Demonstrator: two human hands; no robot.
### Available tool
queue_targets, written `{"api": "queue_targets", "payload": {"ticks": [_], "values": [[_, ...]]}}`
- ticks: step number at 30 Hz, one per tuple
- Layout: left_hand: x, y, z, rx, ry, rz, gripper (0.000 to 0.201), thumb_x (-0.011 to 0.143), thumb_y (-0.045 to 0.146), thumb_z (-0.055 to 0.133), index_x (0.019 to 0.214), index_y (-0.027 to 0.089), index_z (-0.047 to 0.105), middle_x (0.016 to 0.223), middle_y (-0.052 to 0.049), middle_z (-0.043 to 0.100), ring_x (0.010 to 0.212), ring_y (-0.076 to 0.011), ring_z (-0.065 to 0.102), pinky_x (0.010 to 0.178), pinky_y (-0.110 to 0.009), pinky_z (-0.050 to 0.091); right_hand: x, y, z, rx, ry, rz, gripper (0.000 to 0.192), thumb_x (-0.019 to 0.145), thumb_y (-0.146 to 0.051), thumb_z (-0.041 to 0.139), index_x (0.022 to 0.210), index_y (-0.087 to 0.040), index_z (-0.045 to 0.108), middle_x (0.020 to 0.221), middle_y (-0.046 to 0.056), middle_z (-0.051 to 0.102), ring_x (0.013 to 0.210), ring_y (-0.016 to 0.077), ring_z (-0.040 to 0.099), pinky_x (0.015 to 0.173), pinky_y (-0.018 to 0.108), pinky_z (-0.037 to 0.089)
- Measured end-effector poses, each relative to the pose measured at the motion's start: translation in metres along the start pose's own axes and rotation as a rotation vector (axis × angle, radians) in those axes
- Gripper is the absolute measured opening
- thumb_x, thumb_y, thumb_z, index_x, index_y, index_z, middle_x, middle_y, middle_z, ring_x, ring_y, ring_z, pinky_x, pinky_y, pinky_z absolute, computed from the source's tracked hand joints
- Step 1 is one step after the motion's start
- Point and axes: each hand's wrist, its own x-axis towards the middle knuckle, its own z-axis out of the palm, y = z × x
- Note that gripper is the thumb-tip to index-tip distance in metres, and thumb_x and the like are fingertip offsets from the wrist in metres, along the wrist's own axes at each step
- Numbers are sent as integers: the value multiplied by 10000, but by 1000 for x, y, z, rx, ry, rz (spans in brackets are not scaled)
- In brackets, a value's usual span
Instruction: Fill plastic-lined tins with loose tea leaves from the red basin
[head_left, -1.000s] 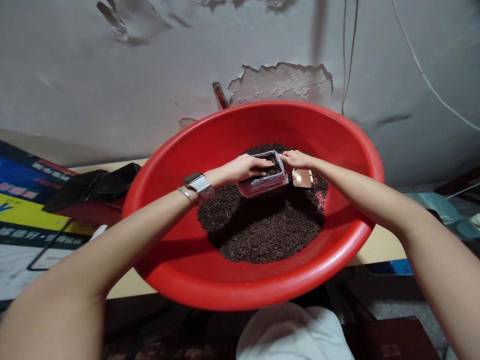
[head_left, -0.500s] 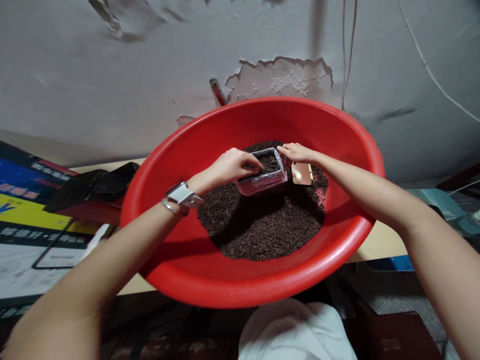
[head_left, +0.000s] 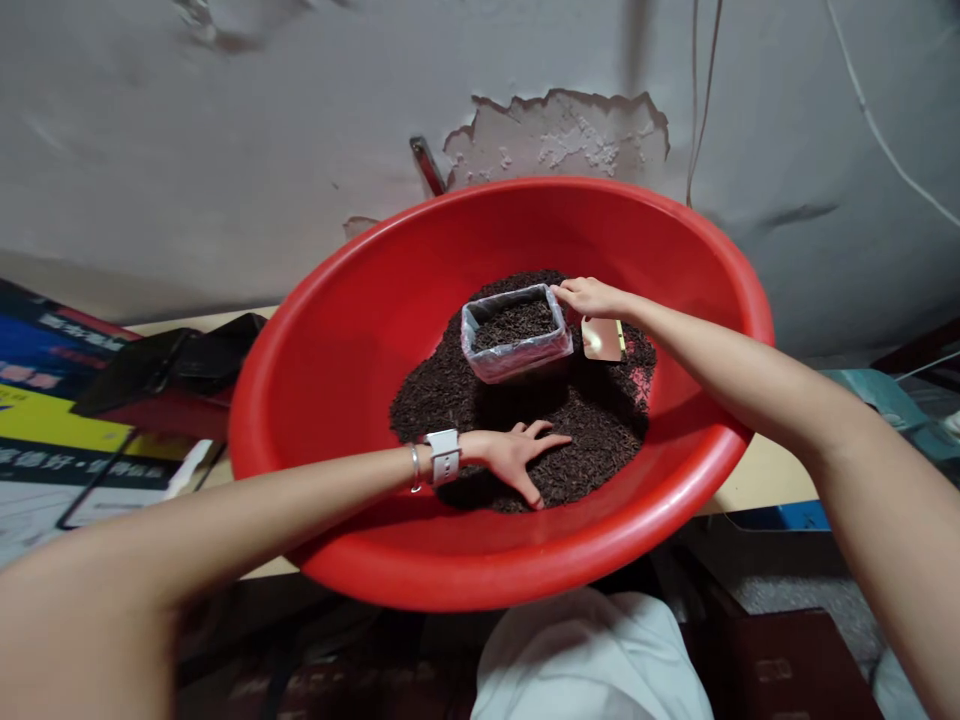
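Note:
A large red plastic basin [head_left: 337, 420] holds a heap of dark brown bits [head_left: 592, 460] that look like loose tea. Over the heap, tilted slightly, is a small rectangular box [head_left: 517, 358] lined with clear plastic and partly filled with the same bits. My right hand [head_left: 591, 298] grips the box's right end, its fingers curled and partly hidden. Nearer to me, my left hand [head_left: 516, 458] spreads its fingers over the heap, palm down, holding nothing. A small shiny gold-coloured piece [head_left: 602, 340] lies just below my right hand.
The basin rests on a pale tabletop [head_left: 742, 480] against a wall [head_left: 187, 150] with peeling paint. Left of it are a black and red box [head_left: 157, 375] and a printed carton [head_left: 45, 420]. Cables [head_left: 701, 110] hang down the wall.
My left hand has left the inside of the box, moved down toward me and opened over the heap. My right hand stays at the box's right end.

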Motion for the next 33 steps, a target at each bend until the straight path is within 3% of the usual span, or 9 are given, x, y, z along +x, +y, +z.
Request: {"api": "queue_targets", "payload": {"ticks": [6, 11, 15, 19, 23, 26, 28, 33], "values": [[-1, 17, -1, -61, -42, -34, 926, 718, 459, 762, 1507, 232, 334, 1545, -200, 349, 1411, -373, 384, 1115, -449, 363, -1, -1, -2, 25, -16, -14, 465, 1036, -467, 306, 1069, -138, 632, 946, 133, 744, 813, 189, 692, 752, 270, 523], [-14, 36, -4, -78, 92, 53, 678, 771, 351, 728, 1390, 212, 488, 1352, -131, 583, 1262, -305, 547, 1043, -371, 436, -3, -1, -3, 44, -12, -35, 509, 1020, -526, 311, 1059, -134, 634, 956, 137, 739, 829, 188, 695, 796, 267, 514], [-35, 57, -38, -77, 356, 119, 537, 776, 271, 707, 1293, 207, 574, 1179, -92, 654, 1069, -271, 624, 952, -357, 476, -5, -5, -6, -13, 77, -52, 420, 1010, -452, 422, 964, -115, 668, 1094, 165, 714, 1039, 235, 656, 945, 298, 473], [-61, 57, -93, -105, 716, 202, 436, 811, 261, 628, 1241, 199, 598, 1230, -69, 652, 1126, -248, 594, 1024, -379, 432, -15, -9, -8, 121, 159, -92, 372, 999, -410, 469, 968, -103, 677, 1175, 138, 695, 1141, 235, 607, 998, 299, 450], [-73, 29, -136, -91, 904, 125, 422, 801, 323, 632, 1202, 190, 626, 1227, -66, 672, 1133, -256, 601, 1034, -415, 422, -79, -9, -11, 213, 172, -144, 363, 1010, -407, 409, 1128, -190, 675, 1228, 37, 684, 1208, 204, 591, 1001, 287, 480], [-70, 3, -151, -118, 929, 95, 439, 764, 341, 679, 1177, 194, 651, 1189, -68, 696, 1106, -249, 623, 1019, -420, 439, -150, -13, -14, 573, 176, -310, 382, 993, -419, 422, 1339, -369, 577, 1405, -72, 563, 1347, 204, 498, 1050, 310, 497], [-66, -10, -155, -161, 934, 83, 505, 728, 344, 714, 1207, 196, 650, 1200, -84, 697, 1096, -251, 635, 1004, -429, 456, -183, -21, -17, 669, 153, -319, 395, 978, -423, 456, 1357, -396, 564, 1424, -83, 542, 1382, 215, 458, 1087, 333, 483], [-72, -18, -163, -243, 984, 44, 572, 705, 338, 747, 1245, 173, 654, 1232, -130, 686, 1060, -256, 658, 938, -418, 510, -202, -39, -21, 748, 140, -303, 377, 974, -416, 478, 1329, -375, 598, 1420, -66, 547, 1391, 212, 446, 1118, 339, 453]]}}
